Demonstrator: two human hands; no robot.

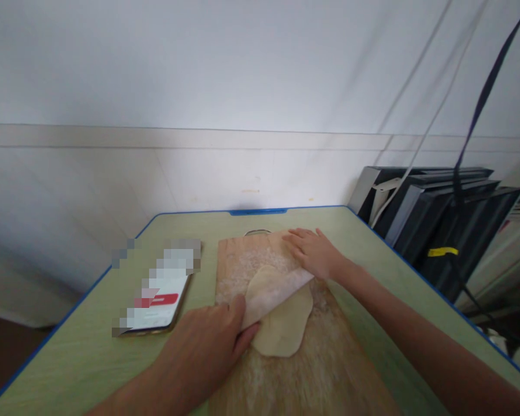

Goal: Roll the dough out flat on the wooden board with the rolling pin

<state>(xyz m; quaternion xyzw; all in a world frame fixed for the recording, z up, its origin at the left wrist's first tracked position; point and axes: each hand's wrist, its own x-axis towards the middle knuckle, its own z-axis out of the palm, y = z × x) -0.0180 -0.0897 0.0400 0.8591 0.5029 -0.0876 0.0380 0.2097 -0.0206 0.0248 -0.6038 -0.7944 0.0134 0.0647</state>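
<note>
A pale, floury rolling pin (274, 296) lies at a slant across a flat, roughly round sheet of dough (288, 332). At the pin's near left end is my left hand (212, 335), closed on it with the thumb on top and a finger beneath. My right hand (314, 252) holds the far right end under its palm, its fingers reaching forward over the board. The dough rests on a wooden cutting board (303, 387) dusted with flour, and part of the sheet is covered by the pin.
Left of the board, a smartphone (162, 306) with a lit, partly blurred screen lies on the light green, blue-edged table (82, 352). A white wall (199, 173) rises behind it. Dark folder-like objects (442, 231) lean at the right, near a hanging black strap (487, 92) and a white cable (437, 112).
</note>
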